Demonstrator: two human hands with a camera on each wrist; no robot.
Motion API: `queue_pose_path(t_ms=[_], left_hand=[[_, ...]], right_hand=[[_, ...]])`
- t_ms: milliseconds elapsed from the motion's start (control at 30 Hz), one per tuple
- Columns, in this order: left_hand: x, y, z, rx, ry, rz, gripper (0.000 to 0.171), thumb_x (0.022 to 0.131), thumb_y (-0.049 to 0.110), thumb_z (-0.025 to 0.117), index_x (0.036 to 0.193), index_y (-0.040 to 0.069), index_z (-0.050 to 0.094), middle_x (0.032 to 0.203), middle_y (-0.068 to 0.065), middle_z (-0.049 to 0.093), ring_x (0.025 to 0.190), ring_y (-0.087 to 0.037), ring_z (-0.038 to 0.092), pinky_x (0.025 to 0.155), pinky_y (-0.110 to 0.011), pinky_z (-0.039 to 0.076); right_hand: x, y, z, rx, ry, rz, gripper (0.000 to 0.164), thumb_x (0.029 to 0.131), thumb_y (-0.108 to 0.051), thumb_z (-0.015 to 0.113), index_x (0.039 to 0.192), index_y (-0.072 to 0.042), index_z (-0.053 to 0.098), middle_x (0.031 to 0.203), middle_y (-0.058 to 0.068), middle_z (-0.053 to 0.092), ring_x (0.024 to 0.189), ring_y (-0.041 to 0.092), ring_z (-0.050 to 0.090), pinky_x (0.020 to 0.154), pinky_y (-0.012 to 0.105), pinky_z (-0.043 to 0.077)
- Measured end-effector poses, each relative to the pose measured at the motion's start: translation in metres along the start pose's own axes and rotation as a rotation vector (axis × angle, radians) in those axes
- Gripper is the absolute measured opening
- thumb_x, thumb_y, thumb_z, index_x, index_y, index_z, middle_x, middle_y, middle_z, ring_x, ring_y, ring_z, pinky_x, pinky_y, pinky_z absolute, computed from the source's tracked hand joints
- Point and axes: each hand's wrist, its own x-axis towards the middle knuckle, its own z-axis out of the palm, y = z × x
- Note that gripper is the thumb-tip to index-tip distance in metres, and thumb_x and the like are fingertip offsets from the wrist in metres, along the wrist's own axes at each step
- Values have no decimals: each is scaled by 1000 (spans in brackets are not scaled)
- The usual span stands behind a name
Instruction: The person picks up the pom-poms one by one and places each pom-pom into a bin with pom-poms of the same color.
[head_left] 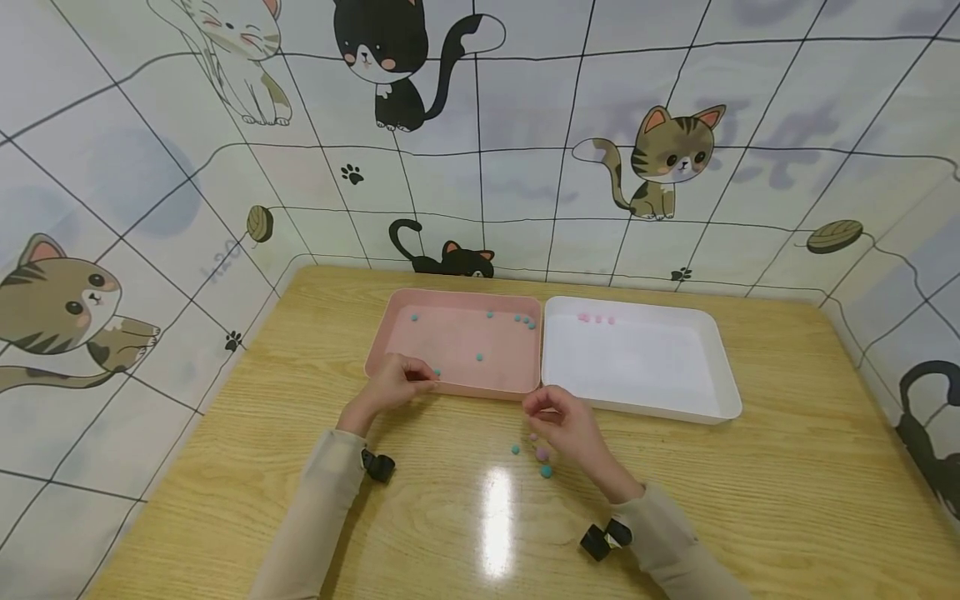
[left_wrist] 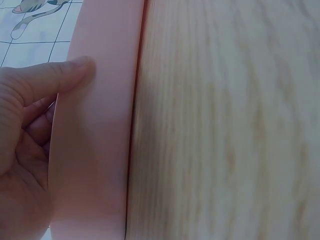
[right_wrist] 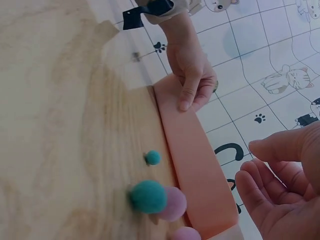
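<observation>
While a small pink ball (head_left: 533, 437) is being borne by the table (head_left: 787, 458) just off the near right corner of the pink tray (head_left: 450, 333), a short, uneven line is being formed by it with a larger pink ball (head_left: 542, 454) and a larger teal ball (head_left: 546, 472), each set farther out from that corner. On the left of this line, a small teal ball (head_left: 515, 449) is also being seen on the pink tray's near side. No long axis is being offered by such round things; only their line is being read, and it is being pointed away from the tray, whose own length is being laid left to right. At the same corner, the right hand (head_left: 566, 423) is being held nearest to them, its fingertips closer to the tray than they are. Its fingers are being held loosely bent, apart from the thumb, with nothing seen between; whether the tray is being touched cannot be told. By the left hand (head_left: 393, 385), the tray's near wall is being pinched toward its left end. Inside the tray, scattered teal balls (head_left: 479, 357) are being held; to its right, pink balls (head_left: 597, 319) are being held by the white tray (head_left: 637, 358).
</observation>
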Motion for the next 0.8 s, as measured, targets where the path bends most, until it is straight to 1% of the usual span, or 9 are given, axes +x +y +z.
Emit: queue_pose_path(t_ms=[133,233,333,500,567,667,700,767,800], left_hand=[[0,0,0,-1,-3,-5,6,82,0,70,78,3,73,75,-5,69,62,-10,59,56,-22,49],[0,-1,0,-3,-2,1,5,82,1,70,78,3,73,75,-5,69,63,-10,59,57,-22,49],[0,-1,0,-1,1,1,5,82,1,71,78,3,73,75,-5,69,63,-10,60,57,-23,49],[0,-2,0,0,6,-9,5,82,3,71,77,4,73,75,-5,69,63,-11,59,57,-22,48],[0,-2,1,0,10,-10,5,82,3,71,78,4,73,76,-6,69,62,-12,58,56,-21,47],[0,-1,1,4,12,-14,4,82,2,70,79,2,73,76,-9,69,63,-16,59,55,-20,46],[0,0,1,8,12,-14,4,82,1,70,79,1,73,77,-10,69,63,-18,59,55,-20,45],[-1,3,1,14,9,-15,4,82,-1,69,80,-2,72,77,-13,69,64,-23,60,55,-19,45],[-2,8,0,16,6,-12,4,82,-2,68,80,-3,72,78,-14,69,64,-24,60,55,-19,45]], right_hand=[[-6,4,1,9,-26,-39,15,78,17,63,90,7,60,91,26,60,85,32,62,74,27,53],[-11,6,1,3,-34,-58,16,77,18,62,89,8,59,90,26,60,85,33,62,73,27,53],[-14,8,1,-7,-36,-72,16,77,19,62,90,9,59,89,26,61,83,31,62,72,26,54],[-21,8,-1,-23,-50,-84,16,76,19,63,89,9,60,87,23,61,79,25,63,70,27,54],[-25,8,-1,-38,-61,-79,17,76,18,65,89,7,60,87,20,62,79,23,62,70,28,54],[-29,9,-2,-56,-79,-77,17,76,16,66,88,6,61,88,18,62,80,25,62,70,29,54],[-31,9,-2,-63,-83,-75,18,76,17,66,89,5,61,88,17,63,80,24,63,70,29,54],[-34,11,-3,-71,-93,-79,19,76,18,66,89,5,61,88,18,63,79,23,63,70,29,54],[-35,11,-3,-77,-98,-79,20,75,18,66,90,5,61,88,18,63,79,25,63,70,29,54]])
